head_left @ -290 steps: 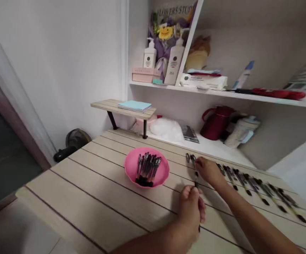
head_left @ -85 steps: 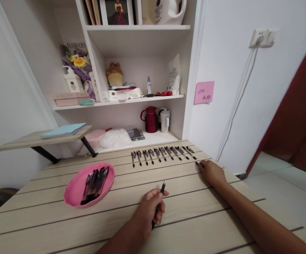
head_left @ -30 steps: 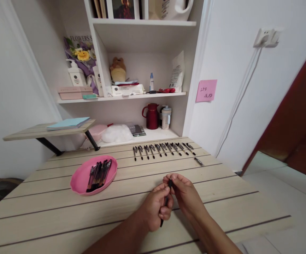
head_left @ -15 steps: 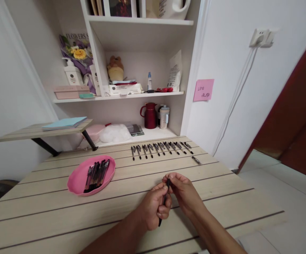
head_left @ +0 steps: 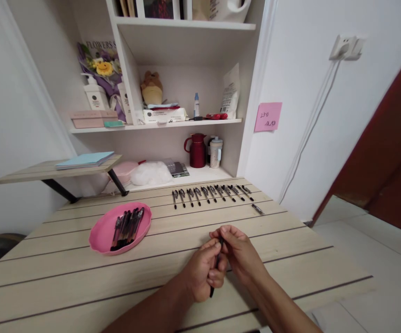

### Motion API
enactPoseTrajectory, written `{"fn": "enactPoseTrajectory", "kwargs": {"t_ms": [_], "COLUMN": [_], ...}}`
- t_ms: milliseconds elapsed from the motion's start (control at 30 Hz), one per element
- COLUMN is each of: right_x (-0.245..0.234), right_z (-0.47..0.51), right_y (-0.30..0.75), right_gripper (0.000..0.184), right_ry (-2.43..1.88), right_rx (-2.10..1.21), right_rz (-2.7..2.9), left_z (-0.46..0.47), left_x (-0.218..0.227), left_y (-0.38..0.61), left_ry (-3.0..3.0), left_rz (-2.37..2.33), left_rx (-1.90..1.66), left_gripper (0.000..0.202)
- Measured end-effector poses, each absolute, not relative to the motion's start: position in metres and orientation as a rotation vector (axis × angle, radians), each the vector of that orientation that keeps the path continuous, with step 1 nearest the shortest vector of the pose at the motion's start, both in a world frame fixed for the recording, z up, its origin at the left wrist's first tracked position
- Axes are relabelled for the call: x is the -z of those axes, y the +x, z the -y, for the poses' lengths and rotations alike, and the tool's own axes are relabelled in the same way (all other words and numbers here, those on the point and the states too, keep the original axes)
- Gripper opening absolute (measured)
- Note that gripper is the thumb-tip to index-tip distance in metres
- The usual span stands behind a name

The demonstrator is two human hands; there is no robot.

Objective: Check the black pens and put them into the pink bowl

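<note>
My left hand (head_left: 203,273) is wrapped round a slim black plastic pen (head_left: 217,262), tilted over the pale slatted wooden table (head_left: 82,286); my right hand (head_left: 237,247) pinches its upper end. Looks like tip work. Next move calls for left steady, right turning. Clear-and-black plastic cap (head_left: 257,209) lies beyond.

Bare tabletop (head_left: 172,245) extends in front of the bowl (head_left: 101,233) and rightward to the left hand (head_left: 202,273); the riser (head_left: 34,171) obstructs behind-left, the pen row (head_left: 205,194) behind-right.
</note>
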State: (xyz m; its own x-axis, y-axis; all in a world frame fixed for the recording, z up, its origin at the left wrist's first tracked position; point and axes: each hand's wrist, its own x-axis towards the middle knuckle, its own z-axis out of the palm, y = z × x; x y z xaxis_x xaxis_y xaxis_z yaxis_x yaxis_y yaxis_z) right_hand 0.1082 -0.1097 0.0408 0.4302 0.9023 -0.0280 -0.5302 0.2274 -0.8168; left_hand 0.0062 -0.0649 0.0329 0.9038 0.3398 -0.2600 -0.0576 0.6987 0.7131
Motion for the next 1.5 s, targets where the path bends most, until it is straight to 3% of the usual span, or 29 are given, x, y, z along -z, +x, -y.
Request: {"fn": "enactPoseTrajectory", "kwargs": {"t_ms": [167,333,633,833,1500], "right_x": [-0.049,-0.047,0.001,0.007,0.005], "right_z": [0.111,0.106,0.124,0.124,0.105], "right_y": [0.117,0.147,0.297,0.319,0.327], "right_gripper": [0.022,0.031,0.018,0.023,0.025], "right_ry": [-0.718,-0.847,-1.989,-2.370,-2.478], "right_rx": [-1.069,-0.901,-0.195,0.129,0.096], "right_rz": [0.422,0.465,0.720,0.972,0.929], "left_z": [0.064,0.063,0.061,0.061,0.058], "left_x": [-0.033,-0.034,-0.031,-0.029,-0.028], "left_y": [0.002,0.001,0.002,0.003,0.003], "left_ry": [0.715,0.704,0.692,0.714,0.752], "left_rz": [-0.305,-0.277,-0.305,-0.306,-0.330], "left_rx": [-0.074,-0.090,-0.118,-0.117,-0.120], "left_gripper": [0.019,0.016,0.016,0.016,0.017]}}
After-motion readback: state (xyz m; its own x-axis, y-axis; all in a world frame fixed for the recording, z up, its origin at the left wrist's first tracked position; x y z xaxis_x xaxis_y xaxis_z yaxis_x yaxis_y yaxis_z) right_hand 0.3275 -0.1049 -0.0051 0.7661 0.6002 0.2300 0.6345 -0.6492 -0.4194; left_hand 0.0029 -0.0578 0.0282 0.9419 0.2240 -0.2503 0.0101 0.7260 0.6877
